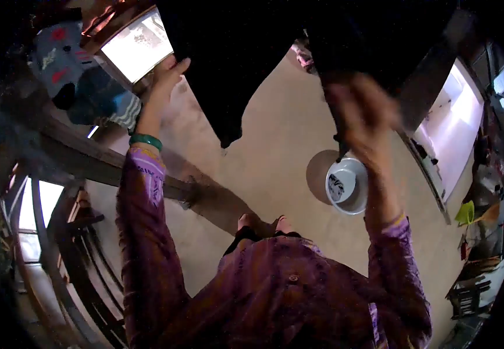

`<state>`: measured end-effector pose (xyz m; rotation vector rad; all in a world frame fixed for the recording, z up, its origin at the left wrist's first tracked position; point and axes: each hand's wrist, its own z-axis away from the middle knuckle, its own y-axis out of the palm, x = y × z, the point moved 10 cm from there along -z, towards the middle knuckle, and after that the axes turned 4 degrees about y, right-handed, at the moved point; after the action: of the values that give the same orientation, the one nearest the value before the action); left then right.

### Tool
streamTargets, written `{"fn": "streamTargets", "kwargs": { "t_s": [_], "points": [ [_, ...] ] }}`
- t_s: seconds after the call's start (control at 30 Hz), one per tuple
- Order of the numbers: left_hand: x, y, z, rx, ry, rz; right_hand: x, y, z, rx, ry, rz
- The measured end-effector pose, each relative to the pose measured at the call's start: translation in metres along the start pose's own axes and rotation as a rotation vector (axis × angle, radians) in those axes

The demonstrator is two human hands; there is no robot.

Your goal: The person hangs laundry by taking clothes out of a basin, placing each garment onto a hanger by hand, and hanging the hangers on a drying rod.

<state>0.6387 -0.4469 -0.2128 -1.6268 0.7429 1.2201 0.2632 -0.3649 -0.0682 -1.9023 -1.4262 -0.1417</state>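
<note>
Seen from above, looking forward and down, a person stands indoors on one pale brown floor with two arms raised. Two sleeves, both purple and patterned, run up to two bare hands held well apart. The left hand is at the left edge of a black cloth, its thumb pointing toward the fabric; whether the fingers are closed on it I cannot tell. The right hand, blurred, is at the cloth's right side, and its grip cannot be made out either.

The cloth hangs in front of the person, filling the upper middle, with two parts dropping down and a gap of floor between them. Its top melts into darkness, so whether it is one piece or several is unclear.

One green bangle circles the left wrist. One button shows on the shirt. Below it, two feet peek out, side by side.

One white bucket sits on the floor near the right forearm, with something dark and pale inside. At upper left, beyond the left forearm, is one bundle of grey patterned fabric.
</note>
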Motion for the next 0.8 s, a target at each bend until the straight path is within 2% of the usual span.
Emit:
{"fn": "streamTargets", "kwargs": {
  "t_s": [0.03, 0.07, 0.1, 0.13, 0.2, 0.27, 0.3, 0.37, 0.4, 0.43, 0.47, 0.5, 0.53, 0.57, 0.6, 0.63, 0.67, 0.7, 0.73, 0.77, 0.8],
  "points": [
    [0.007, 0.002, 0.001, -0.003, 0.02, 0.057, -0.032, 0.056, -0.005, 0.251, 0.306, -0.094],
    [0.012, 0.004, 0.016, 0.003, 0.063, 0.111, -0.067, 0.092, 0.017, 0.242, 0.393, -0.245],
    [0.015, 0.007, 0.022, 0.027, 0.062, 0.097, -0.113, 0.125, 0.023, 0.239, 0.463, -0.263],
    [0.011, 0.012, 0.027, 0.045, 0.112, 0.166, -0.134, 0.142, 0.021, 0.22, 0.477, -0.264],
    [0.006, 0.019, 0.03, 0.071, 0.16, 0.235, -0.162, 0.163, 0.014, 0.117, 0.573, -0.501],
    [0.018, 0.026, 0.031, 0.175, 0.129, 0.087, -0.169, 0.19, 0.003, 0.173, 0.612, -0.629],
    [0.034, 0.029, 0.038, 0.184, 0.091, 0.176, -0.163, 0.206, 0.01, 0.228, 0.628, -0.757],
    [0.048, 0.031, 0.03, 0.196, 0.117, 0.161, -0.161, 0.229, 0.01, 0.185, 0.624, -0.768],
    [0.05, 0.035, 0.034, 0.197, 0.146, 0.157, -0.161, 0.235, 0.017, 0.155, 0.611, -0.77],
    [0.063, 0.035, 0.037, 0.204, 0.03, -0.046, -0.161, 0.242, 0.024, 0.146, 0.618, -0.771],
    [0.07, 0.034, 0.032, 0.215, 0.028, -0.05, -0.16, 0.247, 0.027, 0.124, 0.573, -0.779],
    [0.088, 0.035, 0.023, 0.261, 0.036, -0.251, -0.16, 0.253, 0.032, 0.103, 0.531, -0.783],
    [0.105, 0.021, 0.02, 0.142, 0.078, -0.094, -0.158, 0.257, 0.04, 0.082, 0.489, -0.787],
    [0.12, 0.007, 0.018, 0.032, 0.136, 0.059, -0.194, 0.227, 0.044, -0.055, 0.431, -0.495],
    [0.124, -0.008, 0.015, 0.143, 0.013, 0.005, -0.217, 0.184, 0.049, -0.151, 0.663, -0.525],
    [0.125, -0.024, 0.016, 0.26, -0.103, -0.062, -0.218, 0.179, 0.047, -0.105, 0.638, -0.544],
    [0.117, -0.014, 0.014, 0.278, -0.102, -0.062, -0.216, 0.18, 0.046, -0.08, 0.637, -0.535],
    [0.097, -0.004, 0.017, 0.258, 0.078, 0.003, -0.214, 0.181, 0.046, -0.055, 0.635, -0.527],
    [0.098, -0.001, 0.017, 0.213, 0.118, 0.03, -0.206, 0.195, 0.042, -0.049, 0.651, -0.496],
    [0.098, 0.001, 0.019, 0.168, 0.158, 0.056, -0.216, 0.203, 0.057, -0.231, 0.807, -0.761],
    [0.099, 0.004, 0.02, 0.175, 0.158, 0.055, -0.22, 0.204, 0.058, -0.237, 0.811, -0.759]
  ]
}}
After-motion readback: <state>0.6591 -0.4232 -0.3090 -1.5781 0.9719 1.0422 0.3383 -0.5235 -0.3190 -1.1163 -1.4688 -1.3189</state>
